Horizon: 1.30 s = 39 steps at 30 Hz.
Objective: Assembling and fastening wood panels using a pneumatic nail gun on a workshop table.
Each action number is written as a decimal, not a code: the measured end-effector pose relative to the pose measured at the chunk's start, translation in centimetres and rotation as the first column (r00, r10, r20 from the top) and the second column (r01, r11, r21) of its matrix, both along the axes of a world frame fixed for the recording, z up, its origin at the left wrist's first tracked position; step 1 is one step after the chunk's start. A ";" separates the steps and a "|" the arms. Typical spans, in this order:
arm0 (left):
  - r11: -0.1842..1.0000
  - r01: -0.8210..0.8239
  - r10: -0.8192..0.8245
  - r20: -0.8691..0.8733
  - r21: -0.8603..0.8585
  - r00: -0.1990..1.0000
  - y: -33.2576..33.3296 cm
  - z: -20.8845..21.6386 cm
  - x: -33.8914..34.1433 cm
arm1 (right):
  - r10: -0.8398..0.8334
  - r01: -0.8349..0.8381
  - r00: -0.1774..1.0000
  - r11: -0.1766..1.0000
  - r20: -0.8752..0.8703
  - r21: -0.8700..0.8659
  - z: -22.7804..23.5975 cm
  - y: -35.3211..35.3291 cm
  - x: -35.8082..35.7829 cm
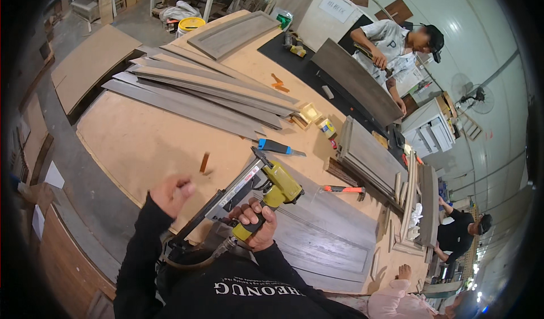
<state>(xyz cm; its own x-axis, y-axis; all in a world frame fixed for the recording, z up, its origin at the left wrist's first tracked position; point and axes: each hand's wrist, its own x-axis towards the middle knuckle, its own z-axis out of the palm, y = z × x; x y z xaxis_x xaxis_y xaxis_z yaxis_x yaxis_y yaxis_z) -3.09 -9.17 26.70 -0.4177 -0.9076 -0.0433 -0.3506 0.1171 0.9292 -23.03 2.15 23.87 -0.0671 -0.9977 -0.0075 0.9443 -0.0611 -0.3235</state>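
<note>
My right hand (260, 224) is wrapped round the handle of a yellow-green and black air nail gun (282, 182). Its long magazine slants down to the left across my front, and an air hose (218, 252) joins the handle's lower end. My left hand (171, 195) is beside the magazine, apart from it, its fingers smeared by motion. Just beyond that hand is a small brown strip (204, 162), blurred, with a shadow beside it on the table (164, 140). Under the gun, a grey wood-grain panel (317, 234) lies flat.
A blue-handled knife or saw (277, 147) and a red-and-black hammer (344, 189) lie ahead. Long grey boards (204, 86) are stacked far left, grey panels (374, 152) to the right. Across the table a person (391, 47) works on a panel; others are at the right.
</note>
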 end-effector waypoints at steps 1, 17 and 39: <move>0.990 0.107 -0.092 -0.153 0.094 0.984 1.4 0.1 0.4 | 0.002 -0.002 1.000 0.999 0.004 0.033 -0.2 -0.1 0.3; 0.776 0.518 -0.248 -0.581 0.360 0.775 4.1 5.5 0.5 | 0.138 -0.161 0.924 0.986 0.357 0.036 0.9 -0.1 1.6; 0.864 -0.108 0.084 -0.071 -0.492 0.994 6.3 7.2 3.6 | 0.223 -0.150 0.903 0.965 -0.368 0.217 4.5 -7.4 4.8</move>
<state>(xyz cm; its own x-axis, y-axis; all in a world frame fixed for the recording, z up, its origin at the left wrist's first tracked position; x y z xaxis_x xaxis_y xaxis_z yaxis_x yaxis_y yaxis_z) 0.55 -2.87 33.94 -0.3180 -0.8405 0.4387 -0.3423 0.5333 0.7735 -18.24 -5.22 28.35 0.0857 -0.9764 -0.1984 0.7311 0.1969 -0.6532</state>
